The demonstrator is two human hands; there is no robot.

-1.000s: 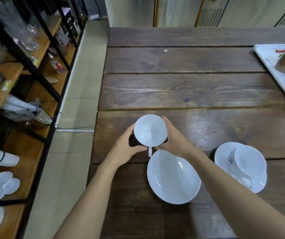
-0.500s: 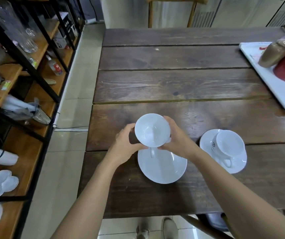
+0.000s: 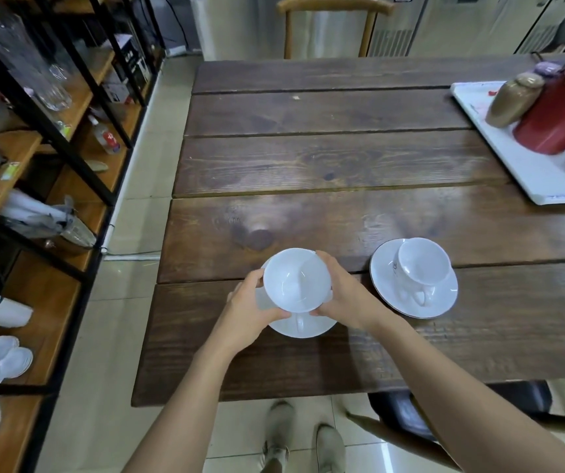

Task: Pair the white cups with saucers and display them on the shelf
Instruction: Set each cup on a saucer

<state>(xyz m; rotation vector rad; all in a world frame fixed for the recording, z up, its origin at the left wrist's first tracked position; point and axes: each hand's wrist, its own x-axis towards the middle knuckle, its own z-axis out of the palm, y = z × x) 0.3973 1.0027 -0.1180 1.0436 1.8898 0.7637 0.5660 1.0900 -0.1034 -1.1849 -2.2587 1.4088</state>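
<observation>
A white cup (image 3: pixel 296 280) is gripped from both sides, my left hand (image 3: pixel 248 310) on its left wall and my right hand (image 3: pixel 344 297) on its right wall. Its handle points toward me. Directly under it lies a white saucer (image 3: pixel 308 327), mostly hidden by the cup and my hands; I cannot tell whether the cup touches it. To the right a second white cup (image 3: pixel 422 264) stands on its own saucer (image 3: pixel 387 285). Along the left side runs the wooden shelf (image 3: pixel 45 339) with black metal posts.
The dark plank table (image 3: pixel 325 165) has a white tray (image 3: pixel 527 172) at the right with a red jug (image 3: pixel 554 117) and a brown jar (image 3: pixel 513 99). The shelf holds glassware, a metal pot, rolled white cloths and small white dishes (image 3: pixel 3 360). A chair stands at the lower right.
Both hands have brought the cup toward me, from beyond the saucer's far edge to directly over its middle. The camera view has also pulled back from the table.
</observation>
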